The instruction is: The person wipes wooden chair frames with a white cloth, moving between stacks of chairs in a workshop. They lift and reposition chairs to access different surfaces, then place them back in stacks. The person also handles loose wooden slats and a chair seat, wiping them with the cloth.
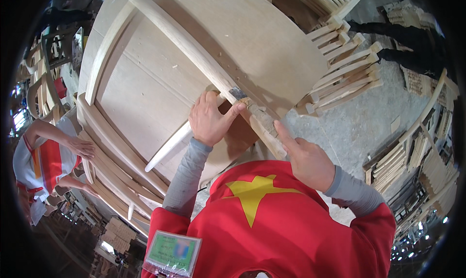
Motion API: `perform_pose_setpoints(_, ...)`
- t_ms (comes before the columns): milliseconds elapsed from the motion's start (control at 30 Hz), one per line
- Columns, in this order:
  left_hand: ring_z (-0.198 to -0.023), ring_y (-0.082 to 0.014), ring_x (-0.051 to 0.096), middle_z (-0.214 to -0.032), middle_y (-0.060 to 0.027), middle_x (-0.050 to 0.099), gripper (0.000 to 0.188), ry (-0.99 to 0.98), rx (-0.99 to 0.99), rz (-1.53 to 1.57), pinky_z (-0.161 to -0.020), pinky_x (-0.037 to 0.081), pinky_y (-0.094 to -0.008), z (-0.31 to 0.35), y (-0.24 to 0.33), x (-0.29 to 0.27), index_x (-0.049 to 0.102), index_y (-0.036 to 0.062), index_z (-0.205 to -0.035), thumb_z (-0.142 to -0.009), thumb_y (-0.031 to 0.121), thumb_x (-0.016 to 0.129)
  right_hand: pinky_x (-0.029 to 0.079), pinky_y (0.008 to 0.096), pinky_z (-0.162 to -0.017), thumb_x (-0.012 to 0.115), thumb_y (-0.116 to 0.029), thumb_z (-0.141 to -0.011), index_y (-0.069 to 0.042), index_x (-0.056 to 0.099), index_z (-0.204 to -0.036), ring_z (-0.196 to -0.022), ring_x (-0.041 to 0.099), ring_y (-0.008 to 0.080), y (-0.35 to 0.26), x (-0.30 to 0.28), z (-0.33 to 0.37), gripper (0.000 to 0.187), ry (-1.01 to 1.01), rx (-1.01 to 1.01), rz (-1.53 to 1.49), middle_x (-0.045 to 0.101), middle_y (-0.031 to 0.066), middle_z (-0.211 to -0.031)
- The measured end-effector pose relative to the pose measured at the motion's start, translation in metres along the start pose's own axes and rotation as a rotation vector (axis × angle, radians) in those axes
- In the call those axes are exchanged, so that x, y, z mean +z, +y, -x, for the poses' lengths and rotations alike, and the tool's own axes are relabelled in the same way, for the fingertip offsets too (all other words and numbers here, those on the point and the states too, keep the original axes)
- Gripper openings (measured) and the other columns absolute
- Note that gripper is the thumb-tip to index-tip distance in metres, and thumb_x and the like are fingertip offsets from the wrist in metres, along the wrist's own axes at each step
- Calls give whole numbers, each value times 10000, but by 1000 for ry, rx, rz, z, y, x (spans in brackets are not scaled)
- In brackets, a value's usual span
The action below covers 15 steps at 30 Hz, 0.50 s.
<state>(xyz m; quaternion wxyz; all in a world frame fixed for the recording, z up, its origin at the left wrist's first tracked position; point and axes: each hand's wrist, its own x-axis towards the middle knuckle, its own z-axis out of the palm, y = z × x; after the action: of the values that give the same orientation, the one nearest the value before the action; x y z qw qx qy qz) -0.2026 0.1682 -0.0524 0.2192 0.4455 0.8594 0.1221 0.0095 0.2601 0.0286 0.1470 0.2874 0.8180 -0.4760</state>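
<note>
- Across the upper middle of the head view lies a big round pale wooden tabletop (160, 84), turned underside up, with curved strips fixed along its rim; it serves as the counter.
- Under and beside it at the left, a stack of curved wooden parts (109, 166) follows its edge.
- Grey concrete floor (359, 127) shows at the right, with a pile of short wooden slats (347, 64) lying on it near the tabletop's edge.
- Racks of more wooden pieces (417, 161) stand along the right rim of the view; no boxes or bins can be made out.
- At the far left another person's hand (82, 147) rests flat on the stacked curved parts.
- A long tapered wooden leg (194, 55) runs slantwise over the tabletop, its lower end coming toward the person's chest.
- Left hand (209, 120): its grip is closed on a folded piece of sandpaper (241, 97), thumb and fingers pressing it against the leg.
- Right hand (306, 159): its grip holds the leg's lower end from beneath, forefinger stretched along the wood; how tight the other fingers curl I cannot tell.
- A second, thinner tapered stick (167, 149) lies on the tabletop just below the left hand.
</note>
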Motion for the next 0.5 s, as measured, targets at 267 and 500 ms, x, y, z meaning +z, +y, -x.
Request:
perform_pose_setpoints(267,-767,-305,541,-810,-130,542,605,-61,-80,76,-670,426,-391,-3,4,-5,540,6,-822,-675,592,549,426,409,-550,437,-39,-812,-56,262,-1297,-585,529,356,-6,19,-14,516,109,-28,-190,521,201,-664)
perform_pose_setpoints(500,-776,-298,545,-813,-126,544,651,88,43,-15,-674,429,-385,2,-1,3,553,9,-810,-632,635,560,427,415,-513,436,-45,-798,-48,250,-1299,-566,528,350,2,-10,1,534,-24,-44,-68,522,197,-649)
